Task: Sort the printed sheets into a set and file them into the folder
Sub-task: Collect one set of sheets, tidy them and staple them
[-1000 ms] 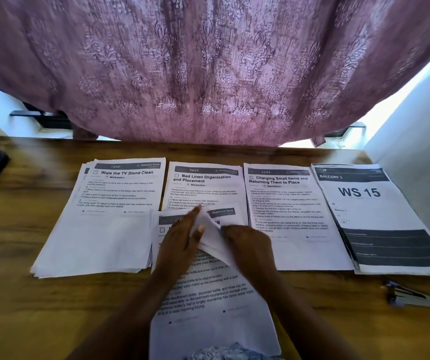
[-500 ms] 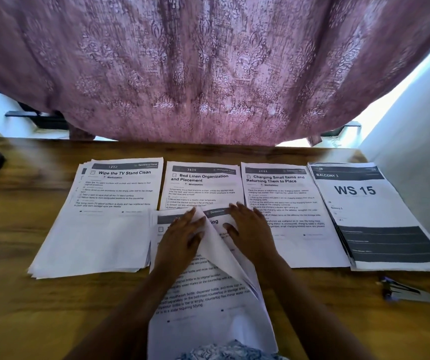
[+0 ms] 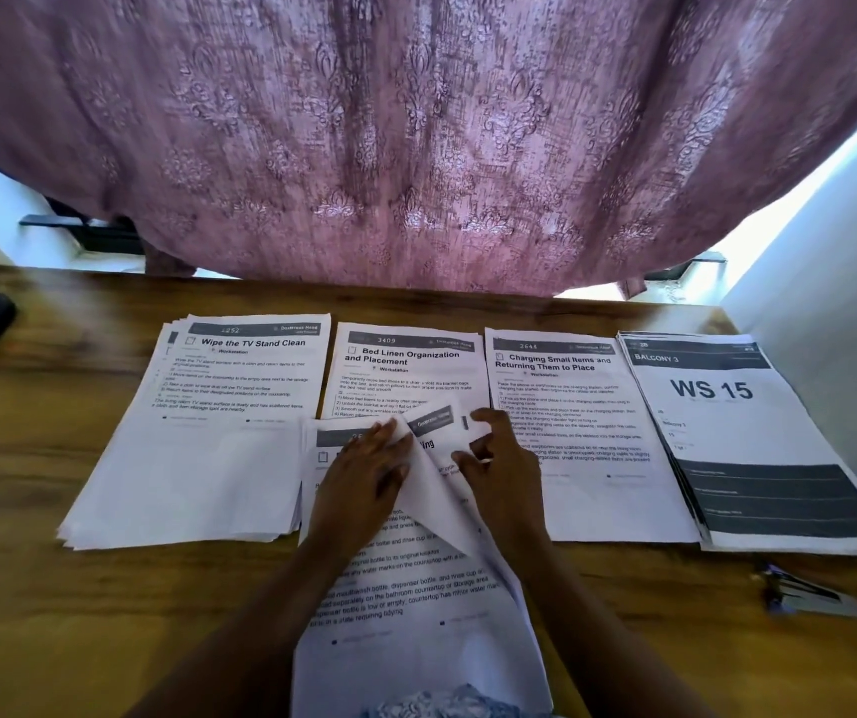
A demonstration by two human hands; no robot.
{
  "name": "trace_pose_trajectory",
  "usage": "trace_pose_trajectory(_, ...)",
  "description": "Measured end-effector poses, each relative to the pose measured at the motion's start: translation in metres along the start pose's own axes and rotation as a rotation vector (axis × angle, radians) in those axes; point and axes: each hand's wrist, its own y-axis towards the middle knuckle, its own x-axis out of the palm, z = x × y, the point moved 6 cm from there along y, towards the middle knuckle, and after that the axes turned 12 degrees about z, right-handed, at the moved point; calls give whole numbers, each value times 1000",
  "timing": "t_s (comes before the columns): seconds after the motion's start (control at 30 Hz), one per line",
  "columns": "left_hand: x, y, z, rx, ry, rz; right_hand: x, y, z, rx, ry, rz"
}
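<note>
The right hand (image 3: pixel 506 471) curls its grip round the top corner of the lifted sheet (image 3: pixel 439 502). The left hand (image 3: pixel 364 479), grip released, presses flat on its fold. Beneath lies the centre stack (image 3: pixel 416 608), lower middle of the table (image 3: pixel 53 614), and the WS 15 pile (image 3: pixel 737 443) lies at the right.

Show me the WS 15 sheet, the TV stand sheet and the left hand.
WS 15 sheet (image 3: pixel 742 437), head view, on its white middle.
TV stand sheet (image 3: pixel 208 443), head view, on its blank middle.
left hand (image 3: pixel 364 474), head view, on its back.
</note>
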Motion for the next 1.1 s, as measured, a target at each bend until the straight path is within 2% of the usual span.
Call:
trace_pose_trajectory(0.07, -5, -1, 2, -45, -90, 19, 9, -5, -10, -227, -169, -39)
trace_pose_trajectory(0.13, -9, -3, 0, -152, -288, 69, 19, -18, -21, -476, -353, -76)
trace_pose_trajectory(0.2, -13, -4, 2, -214, -367, 95, 24, -28, -30, -643, -422, -93)
trace_pose_trajectory(0.23, -15, -3, 5, -222, -349, 79, 25, -31, -32, -670, -409, -136)
trace_pose_trajectory(0.27, -14, -2, 6, -215, -309, 56, 26, -31, -30, -651, -375, -194)
trace_pose_trajectory(0.33, -13, 0, 7, -158, -181, 37, 24, -24, -21, -494, -270, -293)
trace_pose_trajectory(0.4, -10, 1, 4, -128, -134, 41, 17, -5, -11, -350, -212, -237)
trace_pose_trajectory(0.47, -7, 1, 0, -145, -143, 38, 17, 11, -3, -323, -341, -214)
trace_pose_trajectory(0.53, -5, 1, -2, -149, -161, 45, 26, 18, 7, -328, -503, -305)
trace_pose_trajectory(0.6, -6, 2, -1, -140, -175, 62, 32, 18, 12, -335, -542, -351)
trace_pose_trajectory(0.7, -7, 1, -2, -143, -177, 63, 27, 11, 4, -331, -422, -266)
trace_pose_trajectory(0.8, -5, 1, -4, -148, -129, 41, 6, 6, -1, -124, -277, -72)
trace_pose_trajectory(0.87, -5, 0, -4, -152, -102, 26, 0, 3, 0, -40, -208, -34)
trace_pose_trajectory(0.9, -6, 0, -2, -155, -111, 26, 0, 2, -3, -84, -221, -35)
trace_pose_trajectory(0.97, -11, -2, 0, -184, -229, 60, 6, -6, -16, -298, -301, -71)
trace_pose_trajectory(1.03, -13, -4, -2, -259, -411, 96, 20, -23, -29, -521, -385, -200)
trace_pose_trajectory(1.1, -13, -2, 0, -290, -449, 86, 31, -36, -33, -624, -451, -342)
